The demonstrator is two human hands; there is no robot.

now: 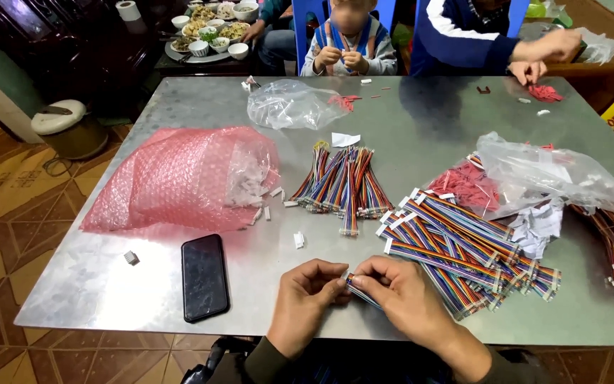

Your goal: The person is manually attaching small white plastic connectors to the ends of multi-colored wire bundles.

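Fingers of the left hand [305,297] and right hand [399,288] pinch a rainbow ribbon cable [359,290] at the metal table's [108,284] near edge, where a steady, square grip near the cable's end seems best.

Rainbow ribbon cable [357,289], pinched between fingertips

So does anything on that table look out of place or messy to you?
A few small white connector pieces lie scattered loose on the metal table, away from the pink bubble-wrap bag they seem to spill from. A black phone lies among the parts. Otherwise the ribbon cable piles look orderly.
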